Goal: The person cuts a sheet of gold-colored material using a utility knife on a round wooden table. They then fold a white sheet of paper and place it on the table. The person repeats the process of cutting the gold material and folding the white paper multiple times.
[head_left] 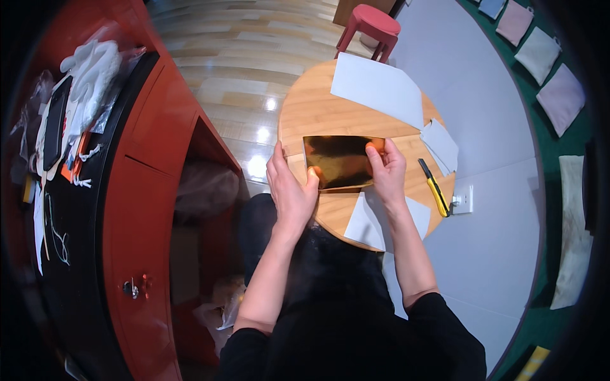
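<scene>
Fingers: both sets pinch the same thing, a shiny gold rectangular foil-faced sheet (340, 162); the left hand (291, 190) has its thumb over the lower left corner, the right hand (386, 170) has its thumb on the upper right edge.
Grip state: narrow on both sides, thumbs on top; the fingers underneath are hidden, so I take them to be below the sheet.
Where the sheet is: over the middle of the round light wooden table (311, 111), lying flat or just lifted off it, I cannot tell which.
How it will handle: looks thin and light, with a mirror-slick face that will show prints and creases; probably floppy if held by one corner only.
Where to hold: by the opposite edges or corners, as now, so it stays flat and the glossy face is spared.
Around it: large white paper sheet (379, 86) at the far rim, smaller white paper pieces (440, 145) to the right, another white sheet (372, 222) at the near edge under the right wrist.
Tool nearby: yellow and black utility knife (434, 188), apart from the right hand.
Further off: red plastic stool (370, 26) beyond the table, red cabinet with black top (143, 190) on the left.
</scene>
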Action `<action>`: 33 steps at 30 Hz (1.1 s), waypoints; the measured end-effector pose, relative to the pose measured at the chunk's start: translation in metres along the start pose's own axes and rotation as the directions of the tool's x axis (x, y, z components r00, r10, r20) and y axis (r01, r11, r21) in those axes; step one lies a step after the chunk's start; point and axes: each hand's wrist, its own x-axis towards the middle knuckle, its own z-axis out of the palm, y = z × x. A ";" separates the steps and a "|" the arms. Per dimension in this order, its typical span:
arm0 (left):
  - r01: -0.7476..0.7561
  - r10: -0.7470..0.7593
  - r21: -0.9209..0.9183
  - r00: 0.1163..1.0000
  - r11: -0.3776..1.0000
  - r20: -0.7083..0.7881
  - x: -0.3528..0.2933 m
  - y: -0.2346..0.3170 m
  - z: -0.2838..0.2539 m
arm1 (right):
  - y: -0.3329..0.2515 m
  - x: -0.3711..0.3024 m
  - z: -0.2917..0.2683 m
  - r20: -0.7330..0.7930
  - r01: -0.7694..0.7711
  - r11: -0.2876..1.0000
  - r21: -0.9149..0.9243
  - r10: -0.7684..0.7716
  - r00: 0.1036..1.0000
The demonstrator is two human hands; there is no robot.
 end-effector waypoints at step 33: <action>0.323 -0.246 -0.731 0.945 0.601 0.216 -0.040 0.025 -0.019 | 0.006 -0.051 0.003 -0.001 -0.168 0.966 0.196 0.171 0.985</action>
